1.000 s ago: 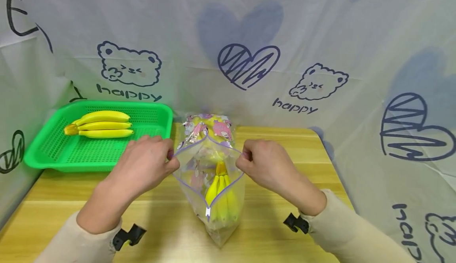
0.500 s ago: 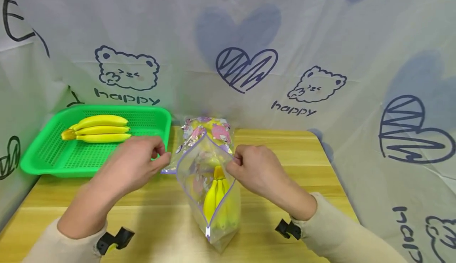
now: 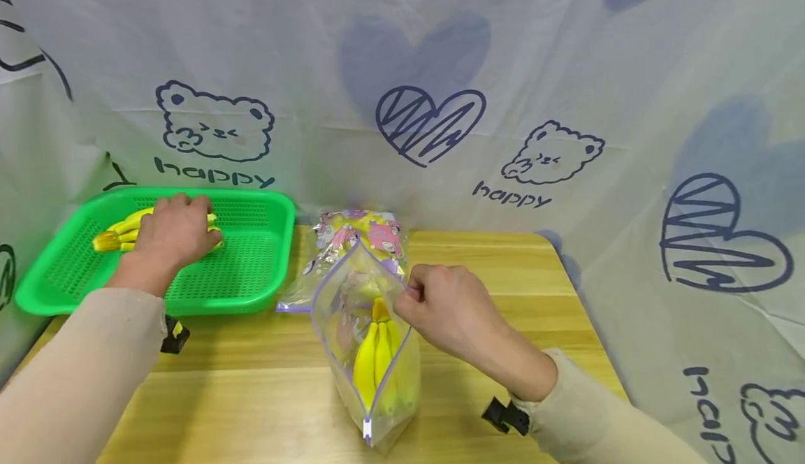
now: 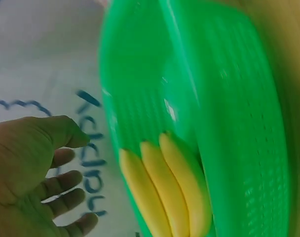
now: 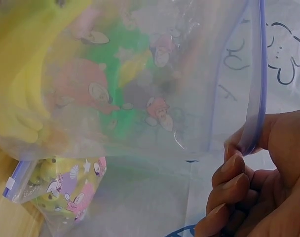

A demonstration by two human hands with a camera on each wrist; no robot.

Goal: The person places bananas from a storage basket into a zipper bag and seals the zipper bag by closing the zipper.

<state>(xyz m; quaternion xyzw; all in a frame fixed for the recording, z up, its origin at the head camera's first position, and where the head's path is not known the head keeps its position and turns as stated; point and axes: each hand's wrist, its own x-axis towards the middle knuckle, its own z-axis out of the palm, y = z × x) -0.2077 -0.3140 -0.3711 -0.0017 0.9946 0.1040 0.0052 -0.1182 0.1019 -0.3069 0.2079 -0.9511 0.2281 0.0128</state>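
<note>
In the head view my left hand [image 3: 176, 230] is over a bunch of bananas [image 3: 113, 240] in the green basket [image 3: 251, 300], hiding part of it. The left wrist view shows that hand [image 4: 31, 173] with fingers spread and bent a little, apart from the bananas [image 4: 165, 192]. My right hand [image 3: 446, 303] pinches the purple-edged rim of a clear zip bag [image 3: 327, 338], as the right wrist view also shows with the fingers [image 5: 231, 170] at the seal. The bag stands with its mouth open and its white slider at the front. Inside it is another banana bunch [image 3: 377, 363], stem up.
A filled zip bag [image 3: 361, 233] printed with pink figures lies behind the upright bag, its purple edge near the basket. The wooden table [image 3: 239, 387] extends in front. White cloth [image 3: 314, 45] with heart and bear drawings hangs around the back and sides.
My left hand has let go of the bag's left rim and moved left to the bananas in the basket. The right hand keeps its pinch, and the bag's mouth has narrowed.
</note>
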